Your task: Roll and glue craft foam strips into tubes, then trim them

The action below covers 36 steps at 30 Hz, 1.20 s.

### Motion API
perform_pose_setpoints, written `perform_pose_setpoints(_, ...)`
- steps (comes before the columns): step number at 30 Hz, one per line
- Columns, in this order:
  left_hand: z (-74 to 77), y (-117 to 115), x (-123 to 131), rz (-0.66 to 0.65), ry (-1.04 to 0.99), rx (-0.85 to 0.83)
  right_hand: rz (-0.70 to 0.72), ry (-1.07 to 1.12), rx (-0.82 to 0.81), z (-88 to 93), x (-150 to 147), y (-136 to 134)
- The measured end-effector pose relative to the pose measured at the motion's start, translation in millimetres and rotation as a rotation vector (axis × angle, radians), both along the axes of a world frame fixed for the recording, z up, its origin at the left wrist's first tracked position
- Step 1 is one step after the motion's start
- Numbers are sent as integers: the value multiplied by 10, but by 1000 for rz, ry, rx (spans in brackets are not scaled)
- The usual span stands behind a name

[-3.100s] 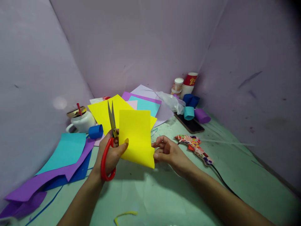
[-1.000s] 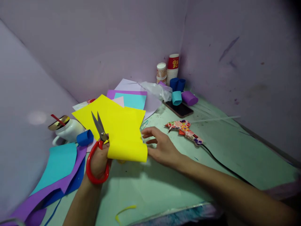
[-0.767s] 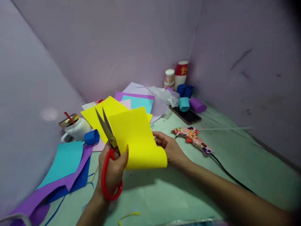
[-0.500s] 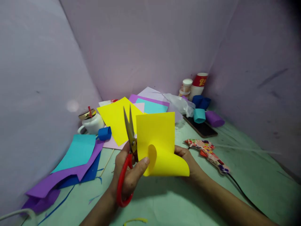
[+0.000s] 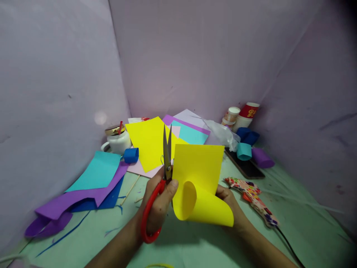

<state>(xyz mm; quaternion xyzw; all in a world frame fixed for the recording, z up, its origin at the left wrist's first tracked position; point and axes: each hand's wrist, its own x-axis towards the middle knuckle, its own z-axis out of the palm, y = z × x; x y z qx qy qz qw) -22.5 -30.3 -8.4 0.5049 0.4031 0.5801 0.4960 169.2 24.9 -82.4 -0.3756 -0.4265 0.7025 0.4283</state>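
Note:
My left hand (image 5: 158, 201) is wrapped round red-handled scissors (image 5: 150, 208), whose blades point up and stand slightly apart. Its thumb also presses on the left edge of a yellow sheet (image 5: 199, 160). The sheet's lower part curls forward into a loose roll, open at its left end. Behind the right side of this sheet is my right hand (image 5: 228, 203), closed on it, with some fingers hidden by the paper. The blades stand just left of the sheet, in front of another yellow sheet (image 5: 147, 143) lying on the table.
Cyan (image 5: 96, 171), purple (image 5: 55, 203) and blue pieces lie at left, near a white mug (image 5: 118, 143). At right are a phone (image 5: 248, 167), a cyan ring (image 5: 244, 152), a purple roll (image 5: 262, 158), paper cups (image 5: 245, 121) and a patterned glue gun (image 5: 255, 199) with a black cord.
The view has shifted, so the surroundings sit differently. The held yellow sheet is lower and further right in view, its roll more open at the left end. Both hands keep their hold.

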Motion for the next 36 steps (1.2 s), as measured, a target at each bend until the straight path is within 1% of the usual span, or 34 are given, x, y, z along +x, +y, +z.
perform_pose_setpoints(5,-7,11,-15,-7,52,49,64,-62,74,43,8,-2)
perform_pose_setpoints(11,23,1,-28,-70,83,55,80,-57,84,171,-10,-43)
perform_pose_setpoints(16,10,3,-36,-33,97,49,31,-64,119,175,-20,-36)
perform_pose_setpoints(20,-5,27,-23,-87,102,18,-18,-61,154,171,-27,-28)
perform_pose_setpoints(21,-8,36,-13,-76,118,-3,-25,-62,162,170,-27,-28)
perform_pose_setpoints(24,-5,67,24,15,136,-65,-45,-74,193,159,-32,-30)
perform_pose_setpoints(26,8,94,42,43,78,-118,-37,-79,208,160,-39,-33)
perform_pose_setpoints(28,22,131,43,47,-3,-158,13,-60,200,182,-42,-33)
perform_pose_setpoints(31,30,214,13,123,-102,-165,124,48,163,254,-27,-27)
perform_pose_setpoints(33,20,275,-20,147,-133,-172,159,134,126,304,-8,-15)
perform_pose_setpoints(36,-13,348,-81,97,-217,-258,146,208,42,341,13,18)
